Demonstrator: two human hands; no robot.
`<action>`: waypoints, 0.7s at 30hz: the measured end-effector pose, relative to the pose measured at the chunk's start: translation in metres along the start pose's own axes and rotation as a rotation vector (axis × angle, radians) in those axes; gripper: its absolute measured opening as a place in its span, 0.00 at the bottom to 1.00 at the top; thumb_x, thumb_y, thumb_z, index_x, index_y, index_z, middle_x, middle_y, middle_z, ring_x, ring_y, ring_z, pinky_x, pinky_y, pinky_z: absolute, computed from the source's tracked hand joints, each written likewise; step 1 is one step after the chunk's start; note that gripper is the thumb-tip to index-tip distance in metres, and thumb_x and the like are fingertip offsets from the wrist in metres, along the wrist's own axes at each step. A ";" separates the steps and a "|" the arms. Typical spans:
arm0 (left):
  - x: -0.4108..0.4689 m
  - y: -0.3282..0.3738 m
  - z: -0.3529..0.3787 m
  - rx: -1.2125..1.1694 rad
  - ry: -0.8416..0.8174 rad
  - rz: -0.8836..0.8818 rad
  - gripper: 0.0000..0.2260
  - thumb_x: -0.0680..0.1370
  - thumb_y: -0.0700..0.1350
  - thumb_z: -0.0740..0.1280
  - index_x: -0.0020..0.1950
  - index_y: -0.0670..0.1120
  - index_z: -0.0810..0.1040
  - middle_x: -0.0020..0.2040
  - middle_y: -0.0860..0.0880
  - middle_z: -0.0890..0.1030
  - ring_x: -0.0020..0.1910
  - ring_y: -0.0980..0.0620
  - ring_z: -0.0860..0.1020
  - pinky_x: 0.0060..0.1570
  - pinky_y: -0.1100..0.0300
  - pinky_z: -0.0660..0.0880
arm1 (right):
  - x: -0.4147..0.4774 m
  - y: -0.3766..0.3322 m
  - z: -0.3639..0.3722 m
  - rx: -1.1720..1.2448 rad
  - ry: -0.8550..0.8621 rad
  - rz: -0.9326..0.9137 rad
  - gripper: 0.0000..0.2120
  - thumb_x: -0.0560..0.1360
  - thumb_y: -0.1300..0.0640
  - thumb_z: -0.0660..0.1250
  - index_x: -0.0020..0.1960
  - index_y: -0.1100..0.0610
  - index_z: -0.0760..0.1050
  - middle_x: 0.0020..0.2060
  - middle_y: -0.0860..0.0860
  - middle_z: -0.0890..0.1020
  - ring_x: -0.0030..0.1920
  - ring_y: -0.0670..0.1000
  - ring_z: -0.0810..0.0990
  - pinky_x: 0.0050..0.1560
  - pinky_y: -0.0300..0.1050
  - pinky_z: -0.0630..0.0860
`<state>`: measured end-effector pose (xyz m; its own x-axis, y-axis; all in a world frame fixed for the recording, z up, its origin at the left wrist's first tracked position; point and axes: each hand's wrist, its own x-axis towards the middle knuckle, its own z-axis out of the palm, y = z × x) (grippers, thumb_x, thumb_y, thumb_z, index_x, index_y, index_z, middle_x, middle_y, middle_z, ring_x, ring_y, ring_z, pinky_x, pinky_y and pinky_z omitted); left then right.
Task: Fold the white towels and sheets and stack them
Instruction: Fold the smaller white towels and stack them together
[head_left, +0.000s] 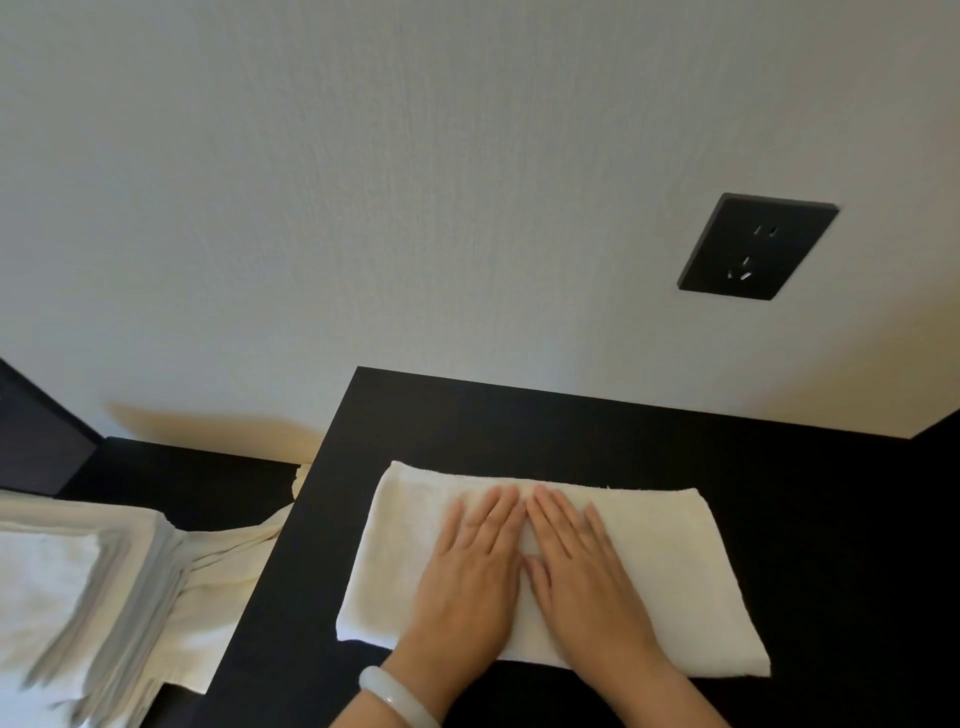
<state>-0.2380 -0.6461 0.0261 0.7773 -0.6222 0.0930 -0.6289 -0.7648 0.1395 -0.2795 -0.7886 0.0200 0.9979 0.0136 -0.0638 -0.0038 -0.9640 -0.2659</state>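
A white towel (649, 561), folded into a long rectangle, is laid across the near middle of the black table (831, 519), its long edges running left to right. Both hands are spread flat on it side by side, fingers straight and together, nothing being gripped: the left hand (467, 577), with a pale bracelet (395, 699) at its wrist, is pressed just left of the towel's centre, and the right hand (582, 571) just right of it, the two forefingers almost touching. The step in hand is judged to be the smoothing of the fold before the next fold is made. It would be done well if the palms were drawn outward from the centre toward the two short ends, so that trapped air and wrinkles are pushed out rather than gathered in the middle. Even pressure should be kept, or the upper layer may be dragged off the lower one; the far edge, where a slight fray is seen, should be checked for alignment. The ends could then be brought together cleanly. To the left, on a lower surface, a stack of folded white linen (78, 587) is seen, where the finished piece would probably be added, and a loose white cloth (228, 597) is draped between that stack and the table's left edge.
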 end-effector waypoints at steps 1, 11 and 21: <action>-0.004 -0.007 0.003 0.014 -0.025 -0.035 0.24 0.80 0.52 0.52 0.72 0.48 0.73 0.73 0.49 0.72 0.72 0.49 0.69 0.69 0.42 0.64 | 0.001 0.007 0.002 -0.027 -0.009 0.009 0.28 0.83 0.42 0.41 0.77 0.47 0.31 0.76 0.40 0.32 0.74 0.38 0.27 0.73 0.42 0.26; -0.014 -0.042 0.002 0.088 -0.183 -0.401 0.34 0.75 0.64 0.29 0.79 0.52 0.35 0.81 0.47 0.40 0.79 0.45 0.39 0.75 0.37 0.38 | -0.019 0.070 -0.017 -0.145 0.048 0.412 0.36 0.74 0.36 0.27 0.77 0.51 0.30 0.79 0.46 0.39 0.77 0.44 0.33 0.77 0.49 0.32; -0.024 -0.059 -0.014 -0.329 -0.114 -0.485 0.34 0.82 0.61 0.50 0.79 0.50 0.34 0.80 0.52 0.36 0.79 0.54 0.38 0.76 0.56 0.39 | -0.007 0.056 -0.039 -0.205 -0.096 0.611 0.33 0.81 0.38 0.40 0.79 0.53 0.35 0.80 0.51 0.38 0.79 0.52 0.36 0.77 0.63 0.40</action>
<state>-0.2193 -0.5833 0.0295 0.9566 -0.2425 -0.1616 -0.1503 -0.8858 0.4391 -0.2839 -0.8531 0.0429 0.8097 -0.5382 -0.2339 -0.5465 -0.8368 0.0338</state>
